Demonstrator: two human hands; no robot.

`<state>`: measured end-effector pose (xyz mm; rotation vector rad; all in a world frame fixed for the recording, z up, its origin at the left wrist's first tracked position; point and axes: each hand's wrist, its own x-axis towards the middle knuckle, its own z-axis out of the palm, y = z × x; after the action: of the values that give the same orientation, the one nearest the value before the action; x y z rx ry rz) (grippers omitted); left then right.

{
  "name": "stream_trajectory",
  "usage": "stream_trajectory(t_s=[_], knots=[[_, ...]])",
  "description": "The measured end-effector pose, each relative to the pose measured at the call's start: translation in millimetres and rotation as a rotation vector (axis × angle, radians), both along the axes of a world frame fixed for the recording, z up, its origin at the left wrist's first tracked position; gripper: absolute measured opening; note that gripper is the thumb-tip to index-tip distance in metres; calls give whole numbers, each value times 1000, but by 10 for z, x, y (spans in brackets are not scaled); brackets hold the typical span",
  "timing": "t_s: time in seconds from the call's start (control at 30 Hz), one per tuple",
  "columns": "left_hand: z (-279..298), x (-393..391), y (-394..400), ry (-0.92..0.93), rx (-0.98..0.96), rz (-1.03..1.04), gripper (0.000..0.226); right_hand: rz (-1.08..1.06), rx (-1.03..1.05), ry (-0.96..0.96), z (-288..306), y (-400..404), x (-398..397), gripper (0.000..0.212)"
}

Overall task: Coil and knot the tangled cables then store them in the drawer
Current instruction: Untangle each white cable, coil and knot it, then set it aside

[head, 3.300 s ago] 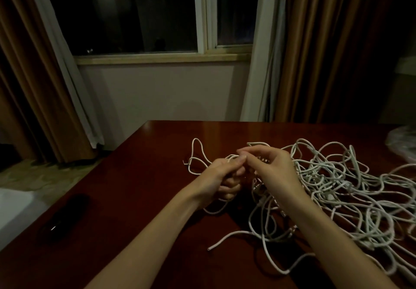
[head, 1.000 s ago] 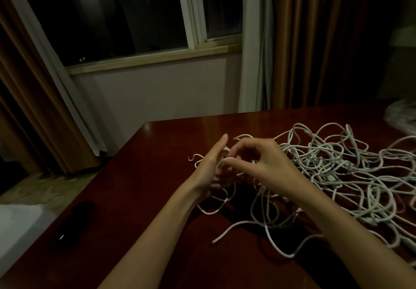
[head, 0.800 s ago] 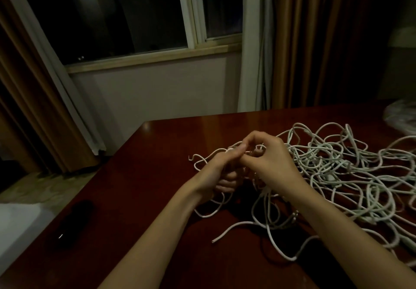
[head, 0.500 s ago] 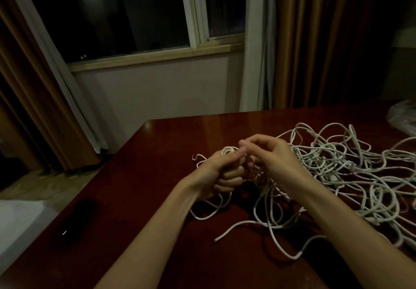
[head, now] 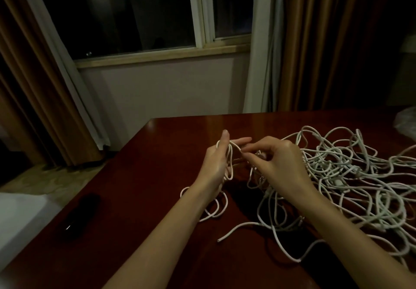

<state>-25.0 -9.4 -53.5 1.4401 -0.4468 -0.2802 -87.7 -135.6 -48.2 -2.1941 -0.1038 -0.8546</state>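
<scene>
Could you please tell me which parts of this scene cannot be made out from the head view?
- Drawer: not in the head view at all.
- Dark object near the table's left edge: too dim to identify.
- Tangled cables: the pile runs off the right edge, so its extent is unknown.
- Pale object at far right: cut off by the edge and blurred.
- Cable between the left hand and right hand: partly hidden by fingers.

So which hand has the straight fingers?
The left hand: its fingers point up straight with white cable looped round them. The right hand pinches.
</scene>
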Motion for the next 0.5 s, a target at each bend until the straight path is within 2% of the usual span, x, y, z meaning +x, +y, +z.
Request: stream_trajectory(t_s=[0.23, 0.33, 0.5], knots=[[-5, -58, -56, 274, -264, -69, 56, 33, -151, -79, -108, 121, 29, 14], [-29, -26, -56, 398, -412, -69, 54, 66, -164, -37, -159, 169, 46, 16], [-9, 1, -32, 437, -515, 43, 51, 90, -114, 48, -108, 123, 31, 17]])
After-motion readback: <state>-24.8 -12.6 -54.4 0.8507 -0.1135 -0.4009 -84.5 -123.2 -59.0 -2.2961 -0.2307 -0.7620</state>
